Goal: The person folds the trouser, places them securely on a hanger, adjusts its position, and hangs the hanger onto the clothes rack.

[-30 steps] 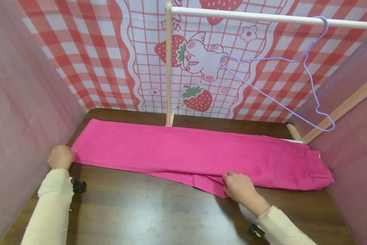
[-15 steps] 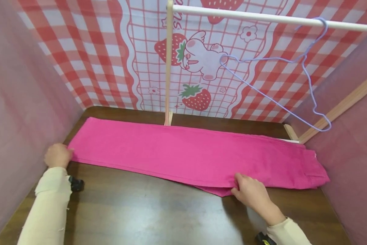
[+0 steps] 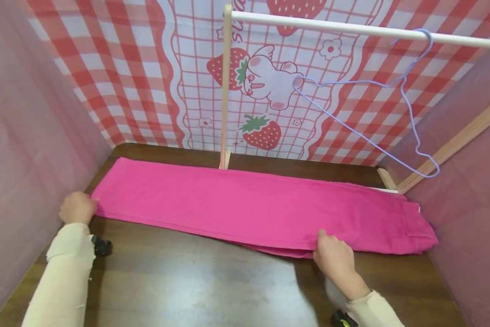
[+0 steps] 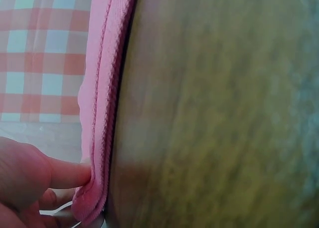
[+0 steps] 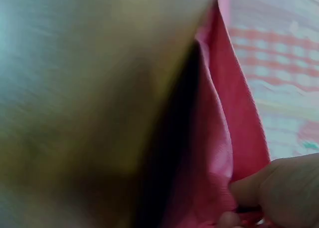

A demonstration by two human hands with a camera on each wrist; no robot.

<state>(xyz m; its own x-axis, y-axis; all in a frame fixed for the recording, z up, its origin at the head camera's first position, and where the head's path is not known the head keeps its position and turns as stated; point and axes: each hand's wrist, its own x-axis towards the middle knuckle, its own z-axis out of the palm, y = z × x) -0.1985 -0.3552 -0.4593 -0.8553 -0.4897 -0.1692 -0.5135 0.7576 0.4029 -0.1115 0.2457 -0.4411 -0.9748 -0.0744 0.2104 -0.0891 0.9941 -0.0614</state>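
Pink trousers [image 3: 228,204], folded lengthwise, lie across the table with the waistband at the right and the leg hems at the left. My left hand [image 3: 78,208] pinches the near corner of the hem end; in the left wrist view the thumb [image 4: 70,174] presses on the stitched edge and the other fingers are partly behind the cloth. Toward the crotch, my right hand [image 3: 336,256] pinches the near edge. In the right wrist view the layers of the trousers [image 5: 239,123] stand slightly apart beside the right hand [image 5: 291,190], whose fingertips are partly hidden in the fabric.
A lilac wire hanger [image 3: 367,127] hangs from the white rail [image 3: 331,28] of a wooden rack behind the trousers. The rack's left post [image 3: 225,91] stands at the table's back. Pink curtains [image 3: 28,113] close both sides, and a strawberry-print cloth covers the back.
My right hand has moved right along the near edge. The upper layer there has come forward over the lower flap, so less of it shows. My left hand still pinches the hem corner.
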